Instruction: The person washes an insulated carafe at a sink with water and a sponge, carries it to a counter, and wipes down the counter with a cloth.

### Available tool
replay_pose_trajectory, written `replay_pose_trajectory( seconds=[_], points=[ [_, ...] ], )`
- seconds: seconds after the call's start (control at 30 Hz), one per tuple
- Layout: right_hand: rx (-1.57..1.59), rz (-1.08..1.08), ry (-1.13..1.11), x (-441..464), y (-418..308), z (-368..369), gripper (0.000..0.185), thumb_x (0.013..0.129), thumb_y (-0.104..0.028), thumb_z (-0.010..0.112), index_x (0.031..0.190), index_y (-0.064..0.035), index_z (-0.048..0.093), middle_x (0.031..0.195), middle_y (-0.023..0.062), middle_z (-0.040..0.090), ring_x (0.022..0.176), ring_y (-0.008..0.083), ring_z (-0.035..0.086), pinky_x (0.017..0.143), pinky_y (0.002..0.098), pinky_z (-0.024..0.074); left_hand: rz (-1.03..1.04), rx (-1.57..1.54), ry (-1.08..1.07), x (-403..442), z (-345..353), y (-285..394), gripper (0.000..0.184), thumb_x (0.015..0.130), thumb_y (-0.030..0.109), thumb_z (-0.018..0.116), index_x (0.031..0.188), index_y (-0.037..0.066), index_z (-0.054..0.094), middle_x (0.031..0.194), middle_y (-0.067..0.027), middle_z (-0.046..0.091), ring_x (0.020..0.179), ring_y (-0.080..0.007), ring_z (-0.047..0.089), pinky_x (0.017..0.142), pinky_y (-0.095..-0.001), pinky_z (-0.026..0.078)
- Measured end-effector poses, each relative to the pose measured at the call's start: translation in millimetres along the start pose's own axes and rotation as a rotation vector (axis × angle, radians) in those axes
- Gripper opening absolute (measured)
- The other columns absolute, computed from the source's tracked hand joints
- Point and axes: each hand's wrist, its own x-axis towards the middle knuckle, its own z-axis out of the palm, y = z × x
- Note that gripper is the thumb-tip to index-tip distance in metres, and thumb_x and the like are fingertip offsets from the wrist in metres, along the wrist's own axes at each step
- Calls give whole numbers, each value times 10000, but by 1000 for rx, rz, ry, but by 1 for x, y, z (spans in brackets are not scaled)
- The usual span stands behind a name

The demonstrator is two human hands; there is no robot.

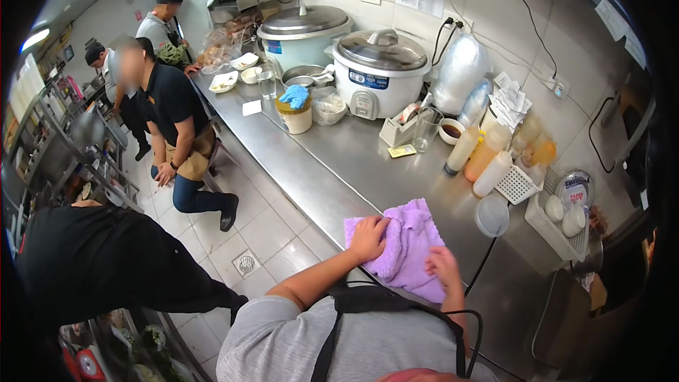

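A fluffy purple cloth [407, 244] lies bunched near the front edge of the steel counter [318, 170]. My left hand [369, 238] rests on the cloth's left part, fingers curled over a fold; whether they grip it is hard to make out. Over the cloth's right edge is my right hand [443, 266], its fingers loosely bent and apart, with nothing seen in them. A clear round plastic container [491, 216] stands just right of the cloth.
Two rice cookers [382, 74] stand against the wall. Squeeze bottles [488, 159] and a white basket [559, 230] are on the right. A seated person [180, 110], a bending person [120, 262] and two others are to the left.
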Motion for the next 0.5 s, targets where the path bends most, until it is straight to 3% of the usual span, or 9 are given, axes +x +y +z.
replay_pose_trajectory(
  seconds=[0.07, 0.1, 0.2, 0.23, 0.27, 0.3, 0.33, 0.4, 0.5],
  points=[
    [-170, -75, 182, -9, -15, -42, 276, 739, -92, 520, 1008, -39, 487, 678, 42, 546, 516, 86, 494, 441, 209, 412, 8, -3, 8, 1, -2, 0, 488, 656, 160, 550, 1128, 78, 451, 1035, -160, 470, 973, -325, 447, 829, -409, 366],
    [19, -19, 288, -23, -27, -56, 281, 736, -98, 517, 1009, -37, 498, 694, 32, 535, 533, 79, 491, 461, 194, 408, 10, -6, 8, 1, -2, 1, 488, 658, 162, 549, 1128, 77, 450, 1035, -159, 469, 974, -324, 446, 830, -409, 365],
    [-534, -276, 806, -36, 30, -186, 356, 744, -105, 524, 1085, -9, 481, 772, 33, 539, 639, 109, 491, 579, 237, 414, 10, -23, 5, 1, -1, 0, 487, 660, 163, 549, 1129, 76, 449, 1034, -159, 467, 976, -324, 445, 834, -409, 362],
    [-619, -182, 924, -68, 17, -199, 342, 750, -144, 549, 1052, 6, 493, 947, 140, 559, 839, 245, 536, 775, 306, 411, 9, -30, 5, 0, -1, -1, 487, 661, 163, 549, 1130, 76, 449, 1034, -159, 467, 976, -324, 445, 836, -410, 361],
    [-822, -137, 1010, -82, 55, -266, 378, 748, -158, 555, 1073, 23, 488, 1037, 191, 536, 903, 299, 523, 819, 338, 393, 8, -35, 5, 0, 0, -1, 488, 660, 161, 550, 1130, 77, 449, 1035, -159, 466, 976, -323, 444, 836, -410, 361],
    [-775, -89, 1159, -115, 45, -266, 424, 745, -185, 565, 1097, 36, 477, 1095, 210, 513, 961, 341, 502, 862, 371, 373, 6, -39, 6, 0, -1, -1, 490, 658, 159, 551, 1130, 78, 449, 1037, -159, 466, 977, -323, 444, 836, -410, 360],
    [-1015, 19, 1309, -146, 47, -276, 470, 748, -218, 565, 1139, 21, 462, 1098, 217, 508, 975, 346, 503, 865, 385, 381, 4, -44, 6, 0, -1, -1, 491, 657, 157, 553, 1131, 79, 449, 1038, -159, 465, 977, -323, 444, 836, -410, 360],
    [-987, 355, 1526, -201, 34, -270, 516, 756, -295, 548, 1163, 7, 452, 1054, 232, 519, 972, 372, 502, 854, 416, 396, -3, -41, 1, 2, -2, -1, 504, 642, 147, 560, 1127, 69, 449, 1041, -170, 466, 976, -330, 443, 836, -416, 358],
    [-983, 676, 1881, -261, 23, -242, 466, 740, -352, 535, 1060, -13, 544, 980, 213, 553, 917, 347, 542, 759, 453, 445, -27, -20, -39, 0, -4, -3, 522, 619, 131, 566, 1121, 47, 451, 1049, -189, 468, 983, -344, 438, 843, -425, 352]
  ],
)
